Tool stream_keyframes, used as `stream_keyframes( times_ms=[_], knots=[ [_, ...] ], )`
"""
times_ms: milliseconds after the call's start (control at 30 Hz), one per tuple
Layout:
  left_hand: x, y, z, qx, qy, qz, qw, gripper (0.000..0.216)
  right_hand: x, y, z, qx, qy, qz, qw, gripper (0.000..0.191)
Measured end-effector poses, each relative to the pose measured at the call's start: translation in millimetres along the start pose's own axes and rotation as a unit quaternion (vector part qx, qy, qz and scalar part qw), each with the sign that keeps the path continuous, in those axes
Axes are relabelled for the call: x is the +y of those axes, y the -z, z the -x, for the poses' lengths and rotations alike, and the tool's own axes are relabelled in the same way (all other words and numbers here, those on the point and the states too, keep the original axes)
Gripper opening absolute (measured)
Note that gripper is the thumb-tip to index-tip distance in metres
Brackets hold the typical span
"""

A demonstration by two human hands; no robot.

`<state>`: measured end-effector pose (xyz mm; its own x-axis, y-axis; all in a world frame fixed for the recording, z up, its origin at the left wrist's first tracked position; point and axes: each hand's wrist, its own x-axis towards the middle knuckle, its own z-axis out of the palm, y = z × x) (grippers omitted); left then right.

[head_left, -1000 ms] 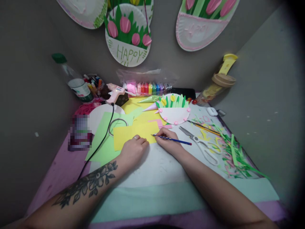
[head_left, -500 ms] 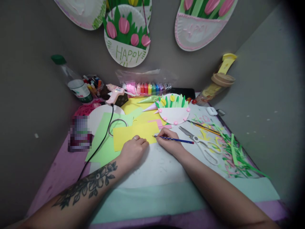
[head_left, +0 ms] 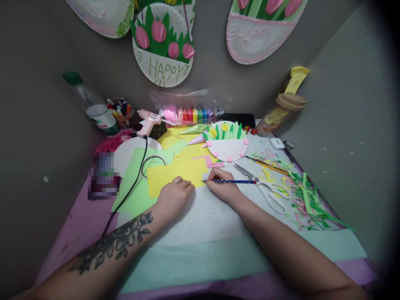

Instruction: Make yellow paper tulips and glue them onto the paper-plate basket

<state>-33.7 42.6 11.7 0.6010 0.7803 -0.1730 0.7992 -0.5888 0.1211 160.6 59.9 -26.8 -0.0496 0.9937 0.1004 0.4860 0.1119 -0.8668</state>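
Observation:
My right hand (head_left: 223,185) is closed round a dark blue pencil (head_left: 239,181), its point at the right edge of a yellow paper sheet (head_left: 168,177). My left hand (head_left: 175,193), with a ring on one finger, presses on the lower edge of that sheet. Its fingers are bent and together, and the thumb is hidden. Under the yellow sheet lies light green paper (head_left: 133,175), with a round tape ring (head_left: 143,170) against its upper left. White-handled scissors (head_left: 265,185) lie spread to the right of my right hand. Beyond it sits a paper-plate flower basket (head_left: 227,149).
A pink glue gun (head_left: 151,124) trails a black cord across the left side. Paper scraps (head_left: 308,198) pile up at the right, near two pencils (head_left: 270,165). Along the back stand a bottle (head_left: 101,118), pens (head_left: 120,110), paint colours (head_left: 196,114) and a lidded cup (head_left: 281,110).
The pencil has tipped to a more level angle, and its point has shifted slightly down and right. My left hand stays on the yellow sheet. The whole view has shifted slightly.

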Motion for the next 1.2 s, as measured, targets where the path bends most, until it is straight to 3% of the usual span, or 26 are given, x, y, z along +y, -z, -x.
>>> stream_keyframes(
  times_ms=[967,1200],
  knots=[
    [0.0,-2.9,0.7,0.023,-0.007,-0.002,1.000,0.027,3.0,-0.3,4.8,-0.054,0.022,-0.019,0.998,0.010],
    [-0.7,-3.2,0.6,0.024,-0.013,-0.007,1.000,0.028,-3.5,-4.8,0.6,0.010,0.008,0.008,1.000,0.008]
  ],
)
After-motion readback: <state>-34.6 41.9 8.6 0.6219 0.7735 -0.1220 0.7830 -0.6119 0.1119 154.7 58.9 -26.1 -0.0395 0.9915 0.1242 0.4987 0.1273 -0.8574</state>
